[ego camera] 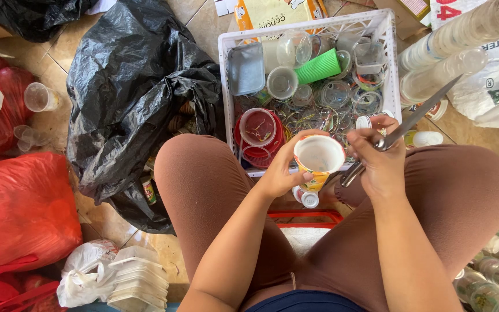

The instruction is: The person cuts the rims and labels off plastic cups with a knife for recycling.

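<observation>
My left hand grips a small plastic cup with a white inside and a yellow and orange printed wall, held upright above my knees. My right hand holds a metal knife whose blade points up and to the right, its handle end sticking out below the fist. The two hands are close together, the right just right of the cup's rim. Right behind them stands a white plastic crate with several clear cups, lids, a green cup and red lids.
A big black bag lies left of the crate, red bags at far left. Stacked clear cups lie at upper right, small bottles at lower right. White foam trays and a white bag sit at bottom left on the tiled floor.
</observation>
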